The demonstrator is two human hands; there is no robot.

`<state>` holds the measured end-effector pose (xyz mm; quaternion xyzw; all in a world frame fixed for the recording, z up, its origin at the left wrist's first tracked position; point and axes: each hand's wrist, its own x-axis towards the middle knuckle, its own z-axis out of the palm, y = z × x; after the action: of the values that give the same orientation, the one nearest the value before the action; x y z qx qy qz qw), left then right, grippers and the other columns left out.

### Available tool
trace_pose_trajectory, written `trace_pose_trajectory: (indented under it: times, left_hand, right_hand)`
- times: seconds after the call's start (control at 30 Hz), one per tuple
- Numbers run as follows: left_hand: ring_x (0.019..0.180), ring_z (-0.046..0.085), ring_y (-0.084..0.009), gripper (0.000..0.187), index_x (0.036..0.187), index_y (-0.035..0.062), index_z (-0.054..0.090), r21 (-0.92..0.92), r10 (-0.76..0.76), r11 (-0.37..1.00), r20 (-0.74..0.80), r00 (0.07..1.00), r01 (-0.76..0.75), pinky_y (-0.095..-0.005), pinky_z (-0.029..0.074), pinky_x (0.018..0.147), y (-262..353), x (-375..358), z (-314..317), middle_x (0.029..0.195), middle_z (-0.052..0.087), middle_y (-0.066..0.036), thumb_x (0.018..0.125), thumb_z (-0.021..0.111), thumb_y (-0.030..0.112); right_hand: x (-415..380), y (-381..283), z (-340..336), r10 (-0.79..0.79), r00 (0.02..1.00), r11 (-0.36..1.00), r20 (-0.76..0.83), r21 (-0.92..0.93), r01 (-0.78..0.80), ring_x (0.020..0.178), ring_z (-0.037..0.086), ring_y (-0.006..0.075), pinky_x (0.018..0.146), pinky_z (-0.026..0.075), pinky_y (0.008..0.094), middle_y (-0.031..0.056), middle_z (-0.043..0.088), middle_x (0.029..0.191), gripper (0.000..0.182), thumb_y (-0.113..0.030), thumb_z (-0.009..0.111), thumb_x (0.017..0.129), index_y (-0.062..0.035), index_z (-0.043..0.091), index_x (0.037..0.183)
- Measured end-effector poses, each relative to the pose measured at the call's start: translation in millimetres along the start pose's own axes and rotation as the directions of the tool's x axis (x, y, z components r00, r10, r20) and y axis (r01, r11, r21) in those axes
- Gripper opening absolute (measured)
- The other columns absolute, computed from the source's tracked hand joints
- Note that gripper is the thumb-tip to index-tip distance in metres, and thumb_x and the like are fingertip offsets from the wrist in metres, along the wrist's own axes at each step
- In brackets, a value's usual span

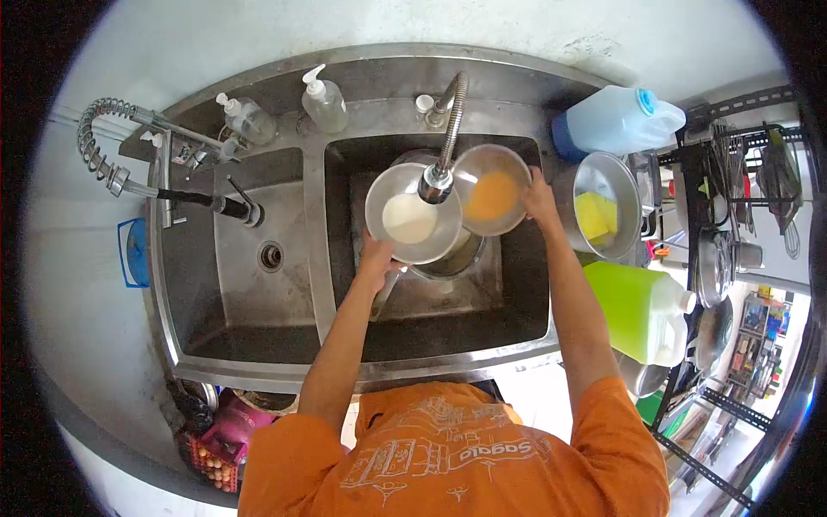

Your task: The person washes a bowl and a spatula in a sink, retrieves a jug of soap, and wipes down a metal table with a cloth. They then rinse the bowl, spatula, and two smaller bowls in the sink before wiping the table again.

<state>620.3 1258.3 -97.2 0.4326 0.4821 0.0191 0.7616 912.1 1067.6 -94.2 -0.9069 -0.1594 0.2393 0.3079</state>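
My left hand (376, 258) grips the near-left rim of a metal bowl (444, 231) with a pool of whitish liquid (408, 219) inside. On the other side, my right hand (540, 200) is closed on the rim of a second metal bowl (481, 164), which holds orange liquid (493, 196). Both bowls are over the right sink basin, side by side, their edges meeting or overlapping. The faucet head (437, 183) hangs over the left bowl. Beneath them sits a larger metal pot (461, 261), mostly hidden, with a handle pointing toward me.
To the left is another sink basin (271, 297) with a spring-hose faucet (108, 142). Pump bottles (326, 105) stand on the back ledge. On the right are a blue-liquid jug (607, 121), a metal container (624, 202) with yellow sponges, a green-liquid jug (633, 306) and a rack (724, 414).
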Motion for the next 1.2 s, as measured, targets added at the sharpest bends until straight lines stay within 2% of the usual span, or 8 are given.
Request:
trace_pose_trajectory:
  times: [0.2, 0.3, 0.5, 0.67, 0.87, 0.93, 1.03, 1.2]
  left_hand:
    - [0.112, 0.058, -0.0341, 0.062, 0.143, 0.0126, 0.018, -0.050, 0.049, 0.998, 0.009, 0.999, -0.048, -0.0469, 0.061, 0.075, -7, 1, -26, 0.136, 0.041, -0.019, 0.089, 0.047, 0.010]
    - [0.113, 0.058, -0.0348, 0.063, 0.143, 0.0127, 0.018, -0.045, 0.025, 0.999, -0.029, 0.999, -0.027, -0.0480, 0.060, 0.078, 5, -8, -28, 0.137, 0.039, -0.019, 0.086, 0.045, 0.006]
    - [0.111, 0.058, -0.0348, 0.065, 0.142, 0.0117, 0.019, -0.111, 0.042, 0.993, -0.042, 0.998, -0.046, -0.0473, 0.061, 0.077, 4, -14, -32, 0.135, 0.042, -0.018, 0.083, 0.045, 0.004]
    - [0.106, 0.061, -0.0339, 0.067, 0.142, 0.0094, 0.022, -0.133, 0.002, 0.991, 0.002, 1.000, -0.002, -0.0444, 0.062, 0.074, 5, -17, -28, 0.130, 0.048, -0.017, 0.079, 0.046, 0.002]
    - [0.106, 0.061, -0.0315, 0.061, 0.138, 0.0089, 0.032, -0.153, -0.083, 0.984, 0.052, 0.995, 0.090, -0.0446, 0.060, 0.076, 1, -16, -18, 0.126, 0.051, -0.016, 0.079, 0.047, 0.003]
    - [0.107, 0.060, -0.0320, 0.062, 0.139, 0.0086, 0.031, -0.134, -0.073, 0.988, 0.064, 0.995, 0.082, -0.0453, 0.060, 0.077, 6, -18, -10, 0.127, 0.050, -0.016, 0.079, 0.047, 0.003]
    - [0.109, 0.060, -0.0330, 0.065, 0.141, 0.0085, 0.026, -0.109, -0.072, 0.991, 0.084, 0.994, 0.081, -0.0466, 0.060, 0.077, 5, -15, -7, 0.131, 0.047, -0.017, 0.079, 0.046, 0.002]
    - [0.109, 0.059, -0.0342, 0.070, 0.143, 0.0084, 0.017, 0.045, -0.030, 0.999, 0.033, 0.999, 0.028, -0.0432, 0.062, 0.073, 15, -28, 11, 0.135, 0.040, -0.021, 0.079, 0.045, 0.001]
  right_hand:
    - [6, 35, 40, 0.199, 0.972, 0.968, 0.125, 0.130, -0.215, 0.093, 0.067, 0.0364, 0.064, 0.059, 0.0452, 0.0241, 0.064, 0.113, 0.049, -0.022, 0.064, 0.080, -0.0044, 0.051, 0.124]
    - [51, 65, 61, -0.204, 0.979, 0.936, 0.013, -0.292, 0.199, 0.095, 0.067, 0.0285, 0.073, 0.056, 0.0377, 0.0245, 0.064, 0.109, 0.048, -0.020, 0.060, 0.085, -0.0013, 0.050, 0.128]
    - [92, -97, 26, -0.423, 0.880, 0.883, -0.217, 0.121, 0.454, 0.084, 0.066, 0.0354, 0.075, 0.053, 0.0424, 0.0210, 0.066, 0.103, 0.043, -0.032, 0.057, 0.092, -0.0077, 0.053, 0.127]
    - [128, -156, 28, -0.238, 0.955, 0.900, 0.176, 0.409, 0.149, 0.080, 0.056, 0.0221, 0.074, 0.049, 0.0347, 0.0103, 0.058, 0.105, 0.073, -0.067, 0.036, 0.092, -0.0080, 0.048, 0.134]
    - [131, -85, 69, -0.042, 0.982, 0.962, 0.185, 0.273, -0.010, 0.088, 0.063, 0.0288, 0.073, 0.050, 0.0437, 0.0183, 0.067, 0.101, 0.069, -0.060, 0.028, 0.096, -0.0039, 0.067, 0.102]
    - [132, -12, 90, -0.227, 0.969, 0.972, 0.094, 0.085, 0.220, 0.091, 0.064, 0.0321, 0.079, 0.048, 0.0456, 0.0227, 0.066, 0.101, 0.065, -0.057, 0.031, 0.096, -0.0030, 0.067, 0.099]
    - [78, 12, 98, -0.145, 0.989, 0.978, 0.013, 0.153, 0.141, 0.090, 0.063, 0.0359, 0.081, 0.047, 0.0451, 0.0238, 0.065, 0.097, 0.038, -0.034, 0.048, 0.095, -0.0003, 0.065, 0.099]
    - [-68, -46, 93, -0.359, 0.928, 0.903, -0.102, 0.213, 0.373, 0.098, 0.061, 0.0371, 0.088, 0.046, 0.0435, 0.0223, 0.063, 0.100, 0.020, -0.007, 0.056, 0.086, 0.0022, 0.064, 0.102]
